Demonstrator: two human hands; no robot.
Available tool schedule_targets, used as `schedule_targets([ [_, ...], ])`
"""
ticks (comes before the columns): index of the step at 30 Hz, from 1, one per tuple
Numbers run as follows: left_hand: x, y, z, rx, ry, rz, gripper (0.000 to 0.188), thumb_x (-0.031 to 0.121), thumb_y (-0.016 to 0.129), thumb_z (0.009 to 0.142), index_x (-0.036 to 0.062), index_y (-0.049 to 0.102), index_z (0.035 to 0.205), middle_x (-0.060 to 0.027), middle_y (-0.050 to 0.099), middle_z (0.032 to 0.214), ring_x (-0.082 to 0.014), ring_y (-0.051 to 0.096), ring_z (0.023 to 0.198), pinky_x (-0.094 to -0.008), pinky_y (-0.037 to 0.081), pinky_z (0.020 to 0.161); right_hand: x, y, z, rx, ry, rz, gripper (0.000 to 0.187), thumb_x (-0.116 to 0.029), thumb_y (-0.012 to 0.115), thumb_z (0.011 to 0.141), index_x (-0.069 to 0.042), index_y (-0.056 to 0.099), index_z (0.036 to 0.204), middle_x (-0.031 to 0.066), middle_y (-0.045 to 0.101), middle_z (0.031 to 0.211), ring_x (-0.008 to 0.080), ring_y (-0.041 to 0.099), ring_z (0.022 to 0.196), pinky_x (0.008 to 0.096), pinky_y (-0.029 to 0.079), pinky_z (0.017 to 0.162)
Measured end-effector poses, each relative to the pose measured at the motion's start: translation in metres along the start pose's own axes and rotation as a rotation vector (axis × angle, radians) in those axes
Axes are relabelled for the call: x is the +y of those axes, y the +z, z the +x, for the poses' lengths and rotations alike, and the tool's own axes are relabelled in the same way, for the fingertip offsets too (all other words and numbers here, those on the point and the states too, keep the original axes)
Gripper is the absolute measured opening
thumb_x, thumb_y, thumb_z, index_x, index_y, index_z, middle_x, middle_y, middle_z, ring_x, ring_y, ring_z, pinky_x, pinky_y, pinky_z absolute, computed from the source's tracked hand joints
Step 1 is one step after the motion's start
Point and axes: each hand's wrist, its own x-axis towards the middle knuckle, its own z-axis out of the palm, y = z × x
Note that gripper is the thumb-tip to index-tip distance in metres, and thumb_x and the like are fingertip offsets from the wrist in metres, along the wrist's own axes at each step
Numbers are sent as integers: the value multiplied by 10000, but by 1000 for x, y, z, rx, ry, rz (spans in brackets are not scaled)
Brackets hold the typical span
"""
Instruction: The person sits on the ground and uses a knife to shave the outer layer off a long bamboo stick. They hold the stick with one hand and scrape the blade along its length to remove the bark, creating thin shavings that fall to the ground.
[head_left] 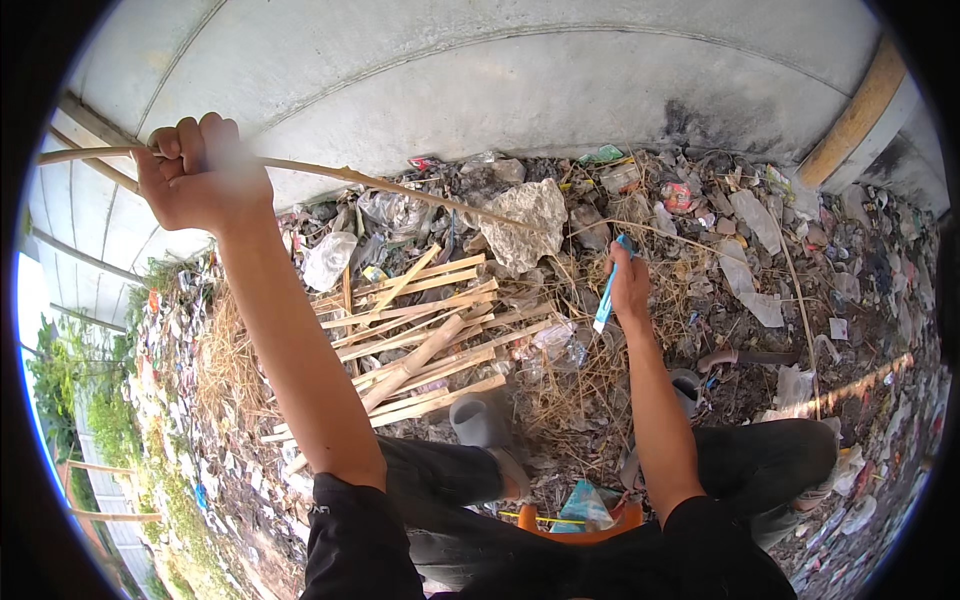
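My left hand [195, 185] is raised at the upper left, closed round a long thin branch [345, 174]. From the fist the branch slopes down to the right, passing in front of a pale rock [525, 222]; its thin far part is hard to tell from the dry stalks. In my right hand [628, 285], lower and right of centre, is a slim light-blue tool [605, 302] shaped like a cutter knife. The fingers wrap its upper part, and I cannot make out a blade. Split wooden sticks [420, 350] lie in a loose pile between my arms.
Plastic litter and dry straw [570, 390] cover the ground. A grey wall [500, 95] curves behind it, with a wooden post [855, 115] at the right. Grey footwear [480, 422] shows near the sticks. Between my legs is something orange [545, 530] beside a teal packet [588, 505].
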Motion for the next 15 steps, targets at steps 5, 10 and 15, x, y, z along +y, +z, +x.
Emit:
schedule_targets([
  [5,18,29,-40,48,5,13,513,546,432,984,157,370,656,31,197,543,-117,163,486,-302,112,483,-98,55,-83,-463,143,410,386,-435,752,915,-51,713,911,56,686,823,142,634,680,301,484,609],
  [10,60,35,-100,-118,-49,-148,715,779,425,914,116,428,647,26,233,504,-112,161,470,-280,133,456,-163,92,-121,-486,593,804,533,-449,835,842,-29,628,1098,161,711,1073,245,733,876,354,610,721],
  [15,143,40,-161,-342,-146,-462,673,776,550,888,176,370,643,37,284,489,-121,250,471,-279,206,502,-187,73,-133,-256,482,977,259,-194,840,853,-50,666,980,92,718,915,162,681,761,303,583,670],
])
